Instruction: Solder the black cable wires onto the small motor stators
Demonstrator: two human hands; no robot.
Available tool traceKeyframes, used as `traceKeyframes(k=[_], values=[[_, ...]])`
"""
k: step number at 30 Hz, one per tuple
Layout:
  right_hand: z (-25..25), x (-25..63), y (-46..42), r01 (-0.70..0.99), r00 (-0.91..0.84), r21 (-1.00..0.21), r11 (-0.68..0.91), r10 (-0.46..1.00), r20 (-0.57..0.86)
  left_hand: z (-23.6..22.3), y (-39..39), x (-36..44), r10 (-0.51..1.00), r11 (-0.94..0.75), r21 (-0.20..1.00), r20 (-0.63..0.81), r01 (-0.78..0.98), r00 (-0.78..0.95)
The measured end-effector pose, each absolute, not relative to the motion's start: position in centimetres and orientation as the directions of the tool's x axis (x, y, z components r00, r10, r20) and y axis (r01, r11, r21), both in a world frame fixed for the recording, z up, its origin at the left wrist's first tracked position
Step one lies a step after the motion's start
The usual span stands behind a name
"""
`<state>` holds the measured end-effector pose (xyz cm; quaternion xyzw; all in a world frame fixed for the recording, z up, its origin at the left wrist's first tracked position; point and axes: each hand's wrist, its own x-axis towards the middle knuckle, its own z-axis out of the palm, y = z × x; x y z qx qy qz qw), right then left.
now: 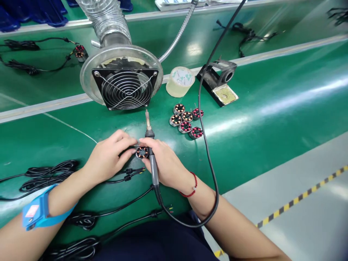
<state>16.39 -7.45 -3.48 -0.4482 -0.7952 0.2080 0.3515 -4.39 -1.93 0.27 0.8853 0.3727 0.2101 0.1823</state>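
Note:
My right hand (165, 163) is closed around a soldering iron (154, 168), whose tip points away from me, up toward the fan. Its fingertips also reach the edge of a small round motor stator (142, 152) with copper windings. From the other side, my left hand (114, 154) pinches at the upper left rim of that stator, thumb and forefinger close together. A thin pale wire (70, 127) runs across the bench to the back of my left hand, where its end is hidden. Beside the hands lie black cable ends (133, 170) with bare coloured tips.
Ahead hangs a fume extractor fan (129, 88) on a foil duct. Several more stators (185, 127) sit to the right, near a tape roll (180, 81) and a soldering iron stand (224, 92). The iron's cord (202, 119) loops over my right forearm. Coiled cables (51, 174) lie left.

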Motion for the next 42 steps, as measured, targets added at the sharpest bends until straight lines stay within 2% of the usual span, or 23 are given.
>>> traceKeyframes(k=[2,3,4,6,9,12,14,16,19,21,24,26,28,31,33,36,42], values=[[-3.4,16.4,-7.5,0.568,-0.368,-0.64,0.518,0.855,0.366,0.0,-2.1,-4.3,0.69,-0.717,0.371,0.257,0.591,0.676],[-3.4,16.4,-7.6,0.574,-0.374,-0.634,0.518,0.855,0.36,0.0,-2.1,-4.2,0.704,-0.703,0.366,0.241,0.61,0.668],[-3.3,16.4,-7.6,0.586,-0.377,-0.627,0.514,0.857,0.35,0.0,-2.0,-4.1,0.736,-0.665,0.402,0.207,0.63,0.645],[-3.1,16.2,-7.7,0.62,-0.383,-0.606,0.499,0.866,0.321,0.2,-1.9,-3.8,0.815,-0.518,0.553,0.087,0.653,0.573],[-2.9,15.9,-7.8,0.668,-0.388,-0.575,0.473,0.88,0.274,0.6,-1.7,-3.1,0.875,-0.182,0.756,-0.167,0.628,0.455],[-2.8,15.7,-7.8,0.677,-0.389,-0.575,0.458,0.887,0.248,0.9,-1.6,-2.8,0.871,0.097,0.832,-0.337,0.547,0.358],[-2.8,15.9,-7.7,0.676,-0.371,-0.6,0.428,0.901,0.225,1.1,-1.6,-2.9,0.879,0.199,0.854,-0.372,0.48,0.297],[-2.7,16.4,-7.6,0.663,-0.344,-0.639,0.39,0.917,0.203,1.5,-1.7,-3.4,0.884,0.181,0.855,-0.358,0.487,0.301],[-2.3,17.3,-7.3,0.621,-0.327,-0.691,0.369,0.924,0.2,2.0,-2.3,-4.4,0.789,-0.096,0.766,-0.331,0.636,0.518],[-2.0,17.8,-7.3,0.599,-0.307,-0.709,0.371,0.925,0.225,2.2,-2.8,-4.8,0.674,-0.278,0.671,-0.374,0.688,0.637],[-1.6,17.9,-7.3,0.567,-0.255,-0.723,0.394,0.919,0.3,2.2,-3.4,-4.8,0.611,-0.355,0.62,-0.413,0.7,0.676],[-1.6,17.7,-7.6,0.531,-0.211,-0.74,0.413,0.91,0.356,2.1,-3.3,-4.6,0.628,-0.295,0.662,-0.409,0.689,0.662],[-1.6,17.3,-7.9,0.462,-0.151,-0.782,0.419,0.906,0.396,2.2,-3.0,-4.5,0.665,-0.149,0.739,-0.416,0.657,0.62],[-1.8,16.6,-8.4,0.279,-0.072,-0.871,0.404,0.914,0.4,2.6,-2.5,-4.5,0.692,0.088,0.834,-0.445,0.545,0.568],[-1.9,16.2,-8.6,0.149,-0.058,-0.914,0.378,0.926,0.374,2.9,-2.3,-4.5,0.704,0.171,0.865,-0.443,0.472,0.556],[-1.9,15.6,-8.6,0.025,-0.061,-0.936,0.352,0.935,0.35,3.1,-2.3,-4.5,0.7,0.217,0.878,-0.445,0.427,0.558],[-2.1,15.5,-8.3,0.003,-0.092,-0.955,0.296,0.951,0.295,2.9,-2.5,-4.2,0.691,0.162,0.894,-0.405,0.418,0.599]])
